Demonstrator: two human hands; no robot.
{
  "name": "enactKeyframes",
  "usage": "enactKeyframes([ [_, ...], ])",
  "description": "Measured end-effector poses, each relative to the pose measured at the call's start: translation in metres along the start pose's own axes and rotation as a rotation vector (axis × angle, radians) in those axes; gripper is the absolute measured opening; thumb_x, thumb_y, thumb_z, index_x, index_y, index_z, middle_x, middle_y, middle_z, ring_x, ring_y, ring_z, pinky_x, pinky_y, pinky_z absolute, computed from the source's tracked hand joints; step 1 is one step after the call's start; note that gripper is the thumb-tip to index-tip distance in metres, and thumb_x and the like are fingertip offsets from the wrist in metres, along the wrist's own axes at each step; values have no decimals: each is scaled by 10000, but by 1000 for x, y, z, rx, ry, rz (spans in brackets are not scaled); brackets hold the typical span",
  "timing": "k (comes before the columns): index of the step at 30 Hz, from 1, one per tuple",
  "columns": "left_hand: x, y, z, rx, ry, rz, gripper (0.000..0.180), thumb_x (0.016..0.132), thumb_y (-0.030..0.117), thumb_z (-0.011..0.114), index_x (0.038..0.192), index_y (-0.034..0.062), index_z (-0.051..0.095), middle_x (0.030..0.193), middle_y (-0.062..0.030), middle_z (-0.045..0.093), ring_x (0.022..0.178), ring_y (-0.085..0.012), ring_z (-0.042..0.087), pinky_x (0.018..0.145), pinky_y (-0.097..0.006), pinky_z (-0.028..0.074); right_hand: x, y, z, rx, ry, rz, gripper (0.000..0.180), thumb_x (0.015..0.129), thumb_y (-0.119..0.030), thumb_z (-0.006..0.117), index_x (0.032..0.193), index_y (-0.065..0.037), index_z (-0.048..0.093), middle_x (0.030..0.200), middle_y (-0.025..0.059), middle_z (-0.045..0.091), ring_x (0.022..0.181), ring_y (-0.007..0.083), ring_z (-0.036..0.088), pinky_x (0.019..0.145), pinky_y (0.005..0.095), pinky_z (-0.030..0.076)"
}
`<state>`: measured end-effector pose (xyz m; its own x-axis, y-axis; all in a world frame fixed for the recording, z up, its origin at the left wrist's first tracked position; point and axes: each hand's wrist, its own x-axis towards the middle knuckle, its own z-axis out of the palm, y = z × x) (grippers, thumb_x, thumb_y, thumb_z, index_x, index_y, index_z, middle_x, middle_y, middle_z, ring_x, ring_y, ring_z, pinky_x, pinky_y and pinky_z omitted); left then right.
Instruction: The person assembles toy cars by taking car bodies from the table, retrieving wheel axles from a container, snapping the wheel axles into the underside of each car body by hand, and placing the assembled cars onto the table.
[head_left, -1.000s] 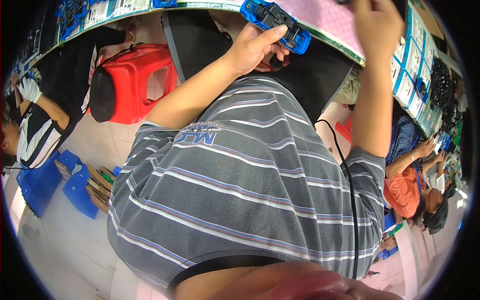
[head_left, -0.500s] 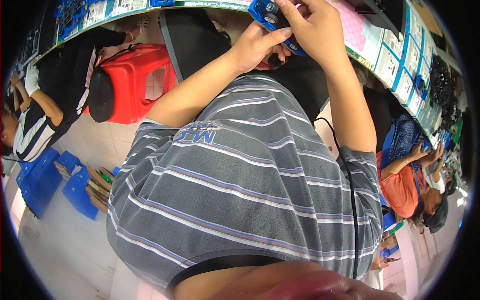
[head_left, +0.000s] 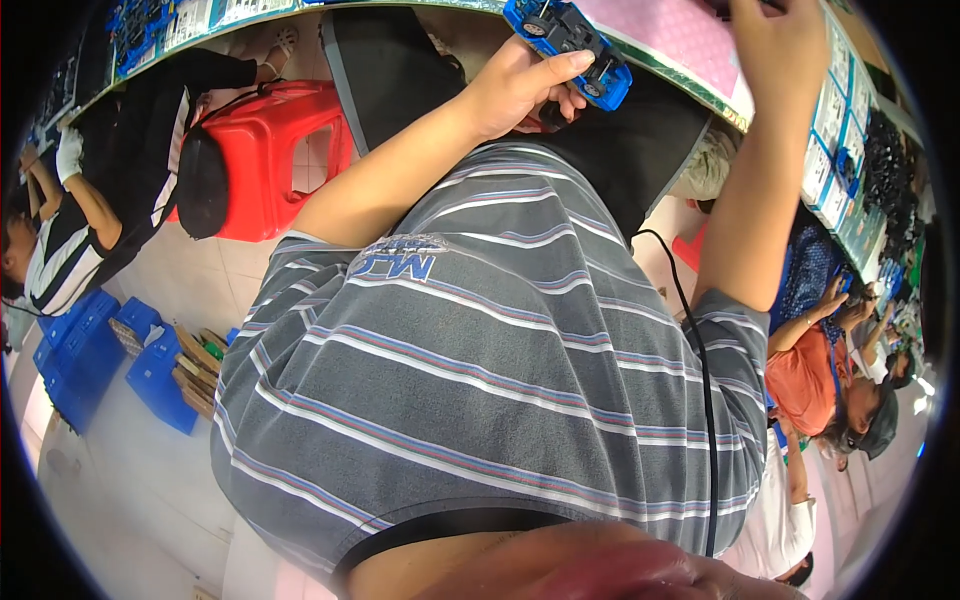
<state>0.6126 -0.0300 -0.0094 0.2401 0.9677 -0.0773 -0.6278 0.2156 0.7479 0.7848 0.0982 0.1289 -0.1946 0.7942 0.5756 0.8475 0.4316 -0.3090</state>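
Observation:
A blue toy car [head_left: 607,82] is gripped in my left hand [head_left: 515,88], its black underside and wheels turned up toward me. My thumb presses along its edge while the fingers curl beneath. Something small and black shows by those curled fingers; I cannot make out what it is. My right hand [head_left: 780,50] is away from the car, over the far right of the workbench [head_left: 672,40], beside a dark object at the picture's upper rim. Its fingertips are cut off there, so what they touch is hidden.
A pink mat lies on the bench. Blue-edged printed sheets [head_left: 832,110] and black parts [head_left: 885,170] lie to the right. A red stool [head_left: 235,165] stands at left, with blue bins [head_left: 160,380] on the floor. Co-workers sit at both sides. A black cable [head_left: 700,370] hangs down my front.
My right hand has let go of the toy car and moved right to the bench's far side. The car stays in my left hand, with more of its underside showing.

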Motion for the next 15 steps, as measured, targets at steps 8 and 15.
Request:
enactKeyframes([
  [8,-2,-16,-12,142,-14,-4,257,939,269,661,1042,37,627,801,-57,670,673,-117,646,573,-238,519,-61,-68,9,507,-506,-198,494,712,-135,818,1127,22,601,1012,186,630,919,328,630,810,378,511],
  [15,-9,-11,-9,188,83,-38,251,936,274,656,1031,42,644,759,-27,646,665,-87,640,448,-204,450,-71,-68,20,610,-403,-131,394,718,-100,796,1056,17,630,979,180,622,888,335,631,784,367,517],
])
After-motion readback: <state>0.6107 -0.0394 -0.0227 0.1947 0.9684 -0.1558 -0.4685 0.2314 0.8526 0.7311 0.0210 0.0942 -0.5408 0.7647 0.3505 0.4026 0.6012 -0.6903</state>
